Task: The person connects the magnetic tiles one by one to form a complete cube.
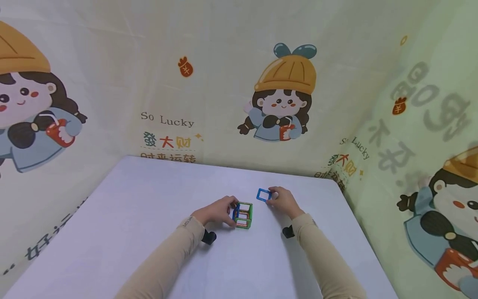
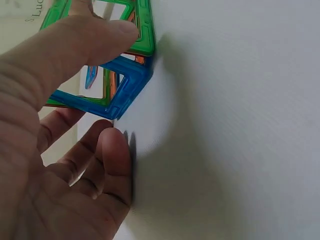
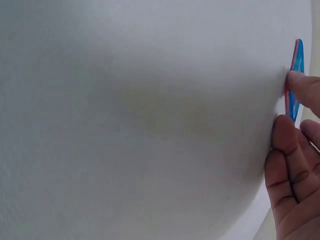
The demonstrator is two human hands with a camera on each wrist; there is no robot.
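My left hand grips the left side of a small open box built from square magnetic tiles. Green, blue and orange-red frames make up its sides, and it sits on the table. In the left wrist view the thumb lies across a green frame above a blue tile, with the other fingers around the far side. To the right and a little farther back, my right hand pinches a single blue square tile by its right edge. The right wrist view shows that tile nearly edge-on, with a reddish rim.
Both hands work over a white tabletop. A printed cloth backdrop with cartoon figures and lettering rises along the back and sides. A black wrist piece shows under the left sleeve, another under the right.
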